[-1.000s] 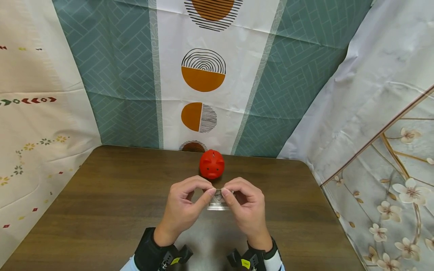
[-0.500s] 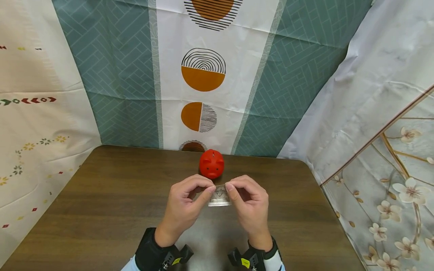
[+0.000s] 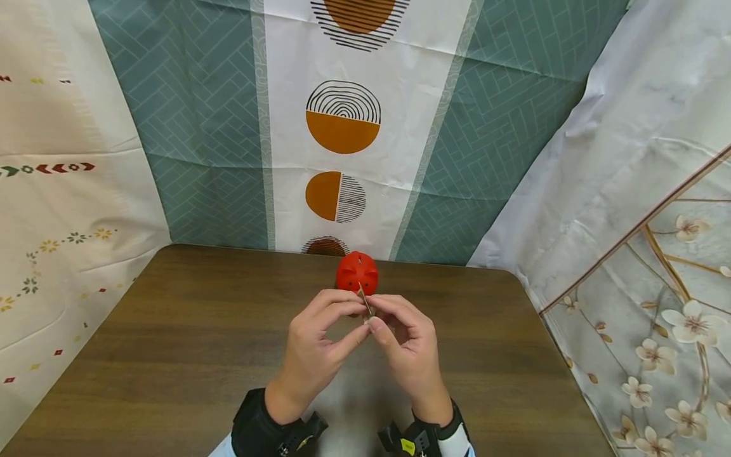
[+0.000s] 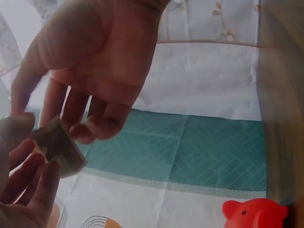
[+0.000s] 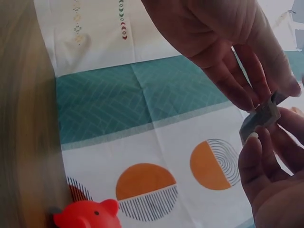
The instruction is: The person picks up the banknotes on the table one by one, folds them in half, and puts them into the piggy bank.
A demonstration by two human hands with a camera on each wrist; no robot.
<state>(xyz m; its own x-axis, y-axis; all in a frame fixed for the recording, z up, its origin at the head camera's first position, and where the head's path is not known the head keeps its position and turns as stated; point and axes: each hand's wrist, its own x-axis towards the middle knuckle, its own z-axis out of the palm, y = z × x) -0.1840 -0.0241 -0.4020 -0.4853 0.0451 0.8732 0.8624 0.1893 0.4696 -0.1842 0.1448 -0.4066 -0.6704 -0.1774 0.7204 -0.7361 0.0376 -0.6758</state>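
Fingertips of both hands pinch a small folded banknote (image 3: 367, 303), which stands nearly edge-on in the head view. My left hand (image 3: 311, 349) has its thumb and fingers at the note's left side. From the right, my right hand (image 3: 410, 349) grips it, thumb low and fingers behind. The left wrist view shows the note (image 4: 64, 149) as a small greyish square between the two hands. Its bent, layered edge shows on the note (image 5: 260, 118) in the right wrist view. Just beyond the fingers sits a red piggy bank (image 3: 356, 271) with a slot on top.
Everything is over a brown wooden table (image 3: 217, 330). A teal and white patterned cloth (image 3: 200, 127) hangs behind its far edge, with a cream cloth (image 3: 57, 254) on the left and a white floral one (image 3: 657, 317) on the right. Black camera straps wrap both wrists.
The banknote has turned from facing the head camera to nearly edge-on. The hands first drew slightly apart along its top edge, then came together with fingertips meeting. The piggy bank stays put.
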